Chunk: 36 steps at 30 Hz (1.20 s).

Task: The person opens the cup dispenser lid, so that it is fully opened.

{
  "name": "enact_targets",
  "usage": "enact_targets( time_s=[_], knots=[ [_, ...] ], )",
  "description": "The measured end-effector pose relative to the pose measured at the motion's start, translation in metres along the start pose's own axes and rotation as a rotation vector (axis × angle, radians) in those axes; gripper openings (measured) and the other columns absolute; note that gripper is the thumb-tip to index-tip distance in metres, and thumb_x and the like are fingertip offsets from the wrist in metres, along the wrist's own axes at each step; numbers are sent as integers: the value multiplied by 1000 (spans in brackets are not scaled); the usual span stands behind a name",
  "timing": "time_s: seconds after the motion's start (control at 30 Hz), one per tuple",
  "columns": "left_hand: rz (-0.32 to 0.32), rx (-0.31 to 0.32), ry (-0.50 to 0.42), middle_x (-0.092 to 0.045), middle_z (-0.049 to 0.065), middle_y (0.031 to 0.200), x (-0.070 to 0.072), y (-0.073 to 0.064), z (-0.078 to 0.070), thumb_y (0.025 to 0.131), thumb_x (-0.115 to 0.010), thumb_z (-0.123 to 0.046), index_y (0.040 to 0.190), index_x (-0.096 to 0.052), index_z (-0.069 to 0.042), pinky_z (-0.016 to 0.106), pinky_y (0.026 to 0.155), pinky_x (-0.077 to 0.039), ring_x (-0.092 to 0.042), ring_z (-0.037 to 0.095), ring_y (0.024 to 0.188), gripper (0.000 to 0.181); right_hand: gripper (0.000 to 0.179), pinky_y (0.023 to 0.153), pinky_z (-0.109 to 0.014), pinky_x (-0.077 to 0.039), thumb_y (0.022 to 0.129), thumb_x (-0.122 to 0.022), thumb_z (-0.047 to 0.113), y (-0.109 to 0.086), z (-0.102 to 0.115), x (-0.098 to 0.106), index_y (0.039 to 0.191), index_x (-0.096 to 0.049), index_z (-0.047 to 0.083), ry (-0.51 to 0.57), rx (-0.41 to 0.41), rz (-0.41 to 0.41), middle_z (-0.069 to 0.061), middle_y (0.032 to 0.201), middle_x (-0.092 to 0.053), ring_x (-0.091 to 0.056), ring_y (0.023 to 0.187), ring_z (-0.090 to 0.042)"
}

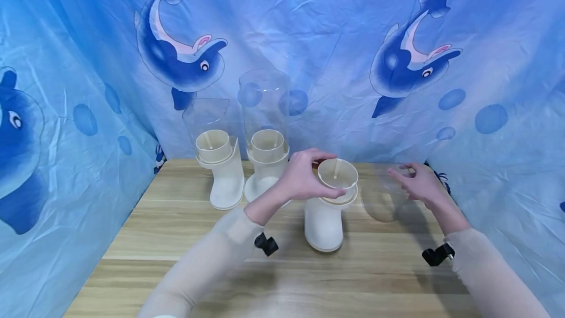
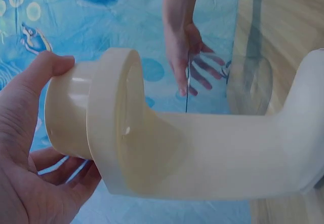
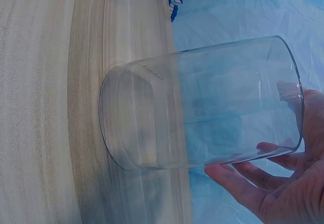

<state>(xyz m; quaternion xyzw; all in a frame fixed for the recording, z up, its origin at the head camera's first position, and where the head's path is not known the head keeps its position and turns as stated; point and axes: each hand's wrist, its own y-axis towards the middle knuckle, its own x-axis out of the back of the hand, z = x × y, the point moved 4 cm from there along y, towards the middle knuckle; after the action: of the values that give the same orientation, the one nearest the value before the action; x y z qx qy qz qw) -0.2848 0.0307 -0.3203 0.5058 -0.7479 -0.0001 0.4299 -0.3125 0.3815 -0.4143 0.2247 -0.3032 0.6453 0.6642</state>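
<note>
In the head view my left hand (image 1: 304, 176) spans the round cream collar (image 1: 339, 173) on top of a white, foot-shaped plastic dispenser base (image 1: 324, 227). Thumb and fingers grip opposite sides of that collar, as the left wrist view shows of the hand (image 2: 30, 148) and the base (image 2: 202, 158). To the right, a clear cylinder (image 1: 383, 200) stands by the back edge of the table. My right hand (image 1: 419, 183) holds its upper rim. Seen from the right wrist, the fingers (image 3: 243, 183) wrap around the rim end of the cylinder (image 3: 228, 107).
Two similar white bases stand at the back left. The left one (image 1: 226, 188) carries a clear, angled piece (image 1: 205, 114); the other base (image 1: 265, 183) carries a tall clear cylinder (image 1: 265, 97). A blue dolphin-print curtain (image 1: 326, 23) surrounds the wooden table (image 1: 185, 239).
</note>
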Motion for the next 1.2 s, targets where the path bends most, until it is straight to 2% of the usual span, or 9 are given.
enact_targets(
  time_s=[0.27, 0.47, 0.53, 0.7, 0.83, 1.0, 1.2],
  knots=[
    [5, 41, 2, -77, 2, 125, -2, 36, 16, 69, -97, -42, 134, -74, -12, 26, 89, -60, -74, 15, 106, 75, 101, 73, -43, -66, 98, -54, 75, -3, 0, 1, 161, -34, -2, 2, -1, 1, -35, 145, -55, -67, 116, -43],
    [-16, 96, -1, -75, 6, 132, -8, 55, 35, 71, -97, -41, 140, -70, -10, 28, 89, -59, -71, 20, 112, 81, 101, 74, -45, -66, 98, -53, 75, -4, -1, 1, 161, -33, -2, 5, -2, 6, -36, 146, -54, -67, 117, -43],
    [-32, 104, 8, -74, 7, 136, -9, 60, 42, 71, -96, -41, 142, -69, -9, 29, 93, -59, -70, 22, 118, 82, 102, 75, -46, -66, 98, -53, 75, -3, -1, 1, 161, -33, -3, 3, 0, 6, -36, 146, -54, -68, 115, -41],
    [-53, 125, 5, -71, 10, 143, -8, 68, 55, 73, -96, -36, 147, -64, -7, 32, 99, -60, -71, 21, 122, 85, 100, 71, -45, -66, 98, -55, 73, -1, -1, 0, 160, -34, -3, 5, 11, -5, -34, 139, -58, -70, 102, -31],
    [-50, 153, -4, -69, 9, 146, -7, 70, 62, 75, -95, -35, 149, -62, -8, 33, 98, -61, -70, 21, 123, 86, 98, 67, -41, -65, 100, -55, 71, -1, -1, 1, 160, -34, -4, 16, 14, -6, -33, 137, -59, -69, 96, -27],
    [-45, 170, -15, -67, 10, 148, -6, 72, 66, 76, -95, -34, 150, -61, -9, 35, 101, -60, -69, 22, 125, 85, 98, 65, -40, -64, 100, -55, 70, -2, 1, 0, 160, -33, -4, 22, 11, 1, -33, 136, -59, -68, 94, -26],
    [-15, 165, 21, -67, 8, 148, -6, 74, 66, 78, -92, -34, 151, -60, -12, 37, 105, -58, -66, 24, 128, 82, 97, 64, -38, -63, 101, -56, 69, -3, 0, 0, 160, -33, -5, 29, 17, -2, -34, 137, -59, -68, 93, -24]
  ],
)
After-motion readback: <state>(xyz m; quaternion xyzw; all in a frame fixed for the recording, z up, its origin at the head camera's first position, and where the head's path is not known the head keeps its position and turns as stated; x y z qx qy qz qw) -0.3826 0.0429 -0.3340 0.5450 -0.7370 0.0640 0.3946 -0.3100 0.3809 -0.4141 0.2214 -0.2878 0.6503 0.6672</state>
